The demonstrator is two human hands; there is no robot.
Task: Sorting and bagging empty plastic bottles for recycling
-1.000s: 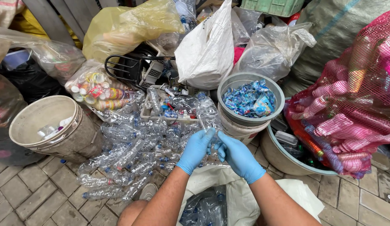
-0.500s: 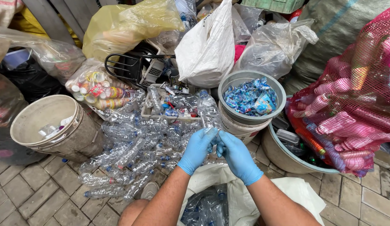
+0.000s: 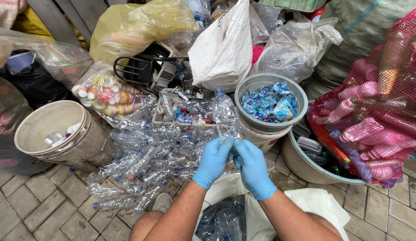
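Clear plastic bottle stands upright between the two gloved hands, just in front of the grey bowl of blue wrappers, and it is the piece being worked on. Going from the left: a tan bucket sits on the paving with a few small bits inside; next to it a heap of crushed clear bottles spreads across the bricks. The left hand, in a blue glove, is closed around the bottle's lower part, and the right hand, also gloved, pinches it from the other side, fingers meeting the left hand's. To do this well, I judge the left should keep the body steady low down while the right works only at the wrap or the neck, so the thin wall does not buckle and slip. Further right the grey bowl holds blue label scraps, close enough for a short drop. A white sack of bottles lies open below the wrists, and a pink net bag of coloured bottles fills the far right.
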